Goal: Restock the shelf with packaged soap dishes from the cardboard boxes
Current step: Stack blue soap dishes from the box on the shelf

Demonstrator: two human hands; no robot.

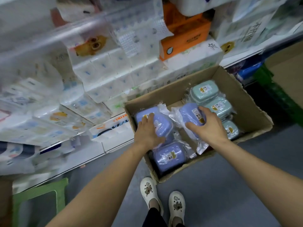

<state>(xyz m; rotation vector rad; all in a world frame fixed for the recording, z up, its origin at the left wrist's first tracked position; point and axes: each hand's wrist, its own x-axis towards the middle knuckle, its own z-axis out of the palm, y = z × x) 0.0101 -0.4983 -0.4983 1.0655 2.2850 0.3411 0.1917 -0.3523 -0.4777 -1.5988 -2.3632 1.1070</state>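
Observation:
An open cardboard box (246, 102) stands on the floor below the shelf. It holds plastic-wrapped soap dishes, purple ones on the left and pale green ones (204, 90) on the right. My left hand (147, 130) lies over a purple dish (161, 124) at the box's left side, fingers wrapped on its top. My right hand (208, 125) grips another purple dish (191, 115), which is tilted up in the middle of the box. A third purple dish (168, 156) lies at the near end.
Shelves (91, 153) on the left and behind the box are packed with tissue and paper packs. A green stool (39, 195) stands at the lower left. Green crates (277, 95) and another cardboard box (288, 69) sit to the right. My white shoes (162, 199) are on the grey floor.

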